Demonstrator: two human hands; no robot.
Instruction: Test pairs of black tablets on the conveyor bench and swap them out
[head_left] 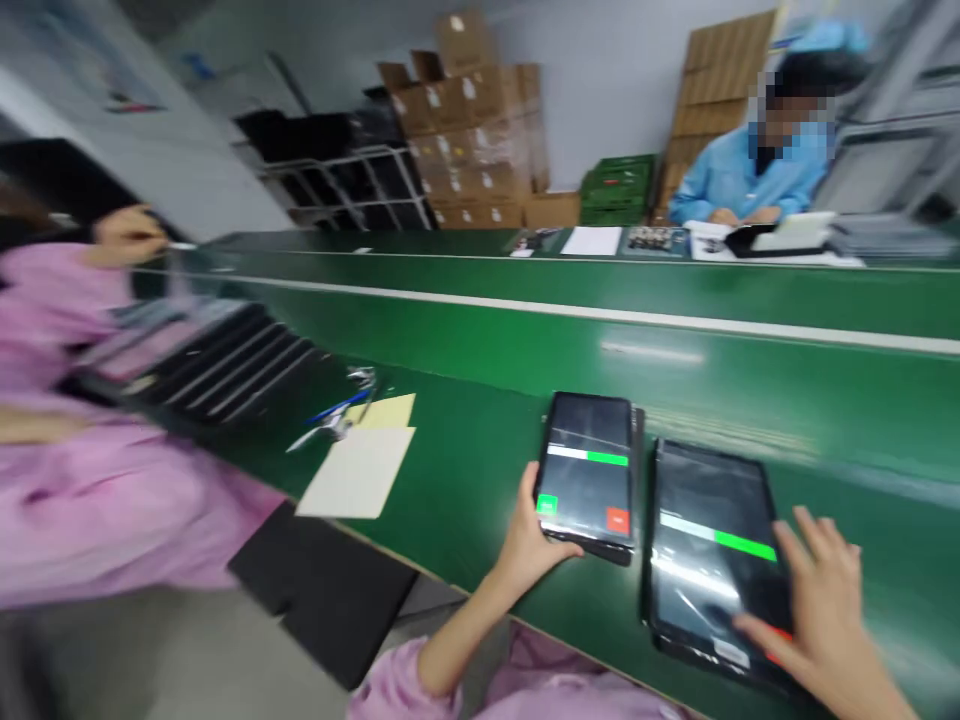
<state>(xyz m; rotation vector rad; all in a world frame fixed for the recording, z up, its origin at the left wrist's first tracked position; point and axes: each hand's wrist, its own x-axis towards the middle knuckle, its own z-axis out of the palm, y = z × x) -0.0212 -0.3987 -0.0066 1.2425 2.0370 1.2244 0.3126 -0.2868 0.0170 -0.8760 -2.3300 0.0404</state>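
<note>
Two black tablets lie on the green bench in front of me, their lit screens crossed by a white and green bar. At the lower left corner of the left tablet (589,430), my left hand (529,540) grips the edge, thumb along the bottom and fingers on the side. Another dark edge shows under that tablet. My right hand (825,590) has its fingers spread at the right side of the right tablet (712,490). Its thumb reaches over the lower screen and partly covers a red button there.
Left of the tablets are pale paper sheets (358,472), with a blue pen (337,406) and small tools. Further left, dark devices (232,365) stand in a row beside a person in pink (60,300). Across the bench sits a co-worker in blue (724,175).
</note>
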